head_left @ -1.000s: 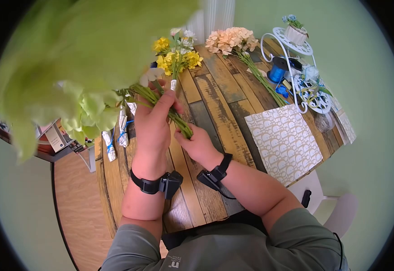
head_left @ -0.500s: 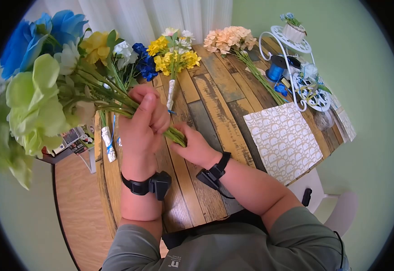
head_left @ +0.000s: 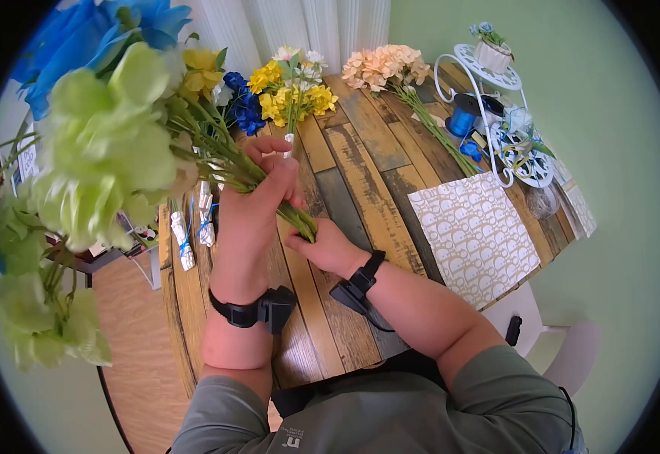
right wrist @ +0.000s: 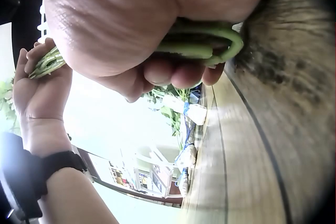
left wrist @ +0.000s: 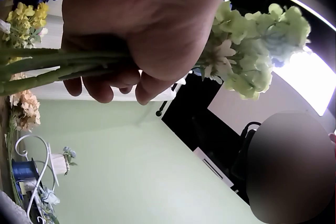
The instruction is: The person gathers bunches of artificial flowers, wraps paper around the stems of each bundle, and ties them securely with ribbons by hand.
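Note:
A mixed bouquet [head_left: 107, 144] with pale green, blue and yellow blooms leans to the upper left in the head view. My left hand [head_left: 258, 208] is wrapped around its green stems [head_left: 220, 159], thumb lying across them. Lower down, my right hand [head_left: 333, 248] grips the same stems near their cut ends. The right wrist view shows curled fingers [right wrist: 184, 76] around the stems, with one green stem [right wrist: 228, 40] bent in a loop beside the palm. In the left wrist view, stems [left wrist: 47, 66] run through the left hand and blooms [left wrist: 257, 45] show beyond it.
Finished bunches lie behind: yellow flowers [head_left: 299, 102], blue flowers [head_left: 245, 106] and white-wrapped handles [head_left: 182, 242]. Peach hydrangeas [head_left: 386, 68] lie at the back. Patterned paper [head_left: 473, 238] covers the right side, near a white metal stand [head_left: 489, 68] and a blue ribbon spool [head_left: 464, 117].
The blooms, which first blocked much of the head view, swung left and down, then came partly back up and right. My left hand turned with them, while the right kept hold near the stem ends.

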A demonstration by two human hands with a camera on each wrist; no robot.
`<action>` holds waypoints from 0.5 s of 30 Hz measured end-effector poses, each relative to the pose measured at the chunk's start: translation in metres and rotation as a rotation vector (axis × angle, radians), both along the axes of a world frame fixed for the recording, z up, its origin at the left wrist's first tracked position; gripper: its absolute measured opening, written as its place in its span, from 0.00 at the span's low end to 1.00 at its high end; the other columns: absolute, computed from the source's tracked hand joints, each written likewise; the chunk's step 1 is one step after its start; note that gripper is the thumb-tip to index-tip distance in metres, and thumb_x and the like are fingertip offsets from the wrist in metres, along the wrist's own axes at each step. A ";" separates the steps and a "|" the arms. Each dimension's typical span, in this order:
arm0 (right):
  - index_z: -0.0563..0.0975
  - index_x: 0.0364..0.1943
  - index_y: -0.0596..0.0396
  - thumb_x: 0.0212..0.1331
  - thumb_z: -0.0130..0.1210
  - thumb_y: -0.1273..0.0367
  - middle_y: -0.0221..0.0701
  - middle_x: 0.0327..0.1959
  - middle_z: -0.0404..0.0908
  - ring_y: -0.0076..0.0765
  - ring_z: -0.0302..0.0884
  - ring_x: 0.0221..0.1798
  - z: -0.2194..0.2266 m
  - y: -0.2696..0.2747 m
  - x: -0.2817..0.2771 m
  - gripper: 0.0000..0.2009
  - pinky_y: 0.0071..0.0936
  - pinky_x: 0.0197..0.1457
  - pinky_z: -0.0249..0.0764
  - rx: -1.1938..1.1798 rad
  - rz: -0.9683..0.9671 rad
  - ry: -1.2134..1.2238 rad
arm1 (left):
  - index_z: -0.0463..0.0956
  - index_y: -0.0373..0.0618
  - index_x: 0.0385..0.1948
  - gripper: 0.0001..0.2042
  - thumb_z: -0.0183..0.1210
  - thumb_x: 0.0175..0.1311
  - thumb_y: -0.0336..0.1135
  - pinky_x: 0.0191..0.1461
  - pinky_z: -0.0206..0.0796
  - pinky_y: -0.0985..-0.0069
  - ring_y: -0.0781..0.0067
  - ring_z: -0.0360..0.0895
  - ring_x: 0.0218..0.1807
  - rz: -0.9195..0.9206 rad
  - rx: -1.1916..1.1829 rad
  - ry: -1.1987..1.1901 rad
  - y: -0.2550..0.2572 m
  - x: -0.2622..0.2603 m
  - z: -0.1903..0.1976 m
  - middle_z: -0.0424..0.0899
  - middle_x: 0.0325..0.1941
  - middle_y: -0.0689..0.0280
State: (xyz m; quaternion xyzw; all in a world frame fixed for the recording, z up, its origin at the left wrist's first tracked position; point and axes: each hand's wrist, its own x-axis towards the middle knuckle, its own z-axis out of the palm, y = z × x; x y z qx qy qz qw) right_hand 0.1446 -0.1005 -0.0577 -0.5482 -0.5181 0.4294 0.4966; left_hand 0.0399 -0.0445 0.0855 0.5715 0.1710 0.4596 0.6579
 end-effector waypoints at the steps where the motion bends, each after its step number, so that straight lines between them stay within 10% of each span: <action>1: 0.80 0.39 0.58 0.63 0.62 0.67 0.30 0.31 0.82 0.25 0.76 0.36 0.000 0.000 0.000 0.08 0.28 0.45 0.73 -0.008 0.002 0.013 | 0.72 0.40 0.47 0.11 0.59 0.66 0.29 0.28 0.66 0.79 0.79 0.70 0.23 0.000 0.000 -0.001 -0.002 0.004 -0.001 0.70 0.23 0.72; 15: 0.76 0.42 0.55 0.56 0.64 0.71 0.28 0.34 0.80 0.26 0.76 0.39 -0.011 0.001 0.001 0.11 0.28 0.46 0.72 0.105 0.022 0.212 | 0.72 0.38 0.41 0.06 0.56 0.67 0.27 0.19 0.56 0.80 0.82 0.63 0.14 0.014 -0.106 0.085 -0.005 0.024 -0.018 0.68 0.17 0.72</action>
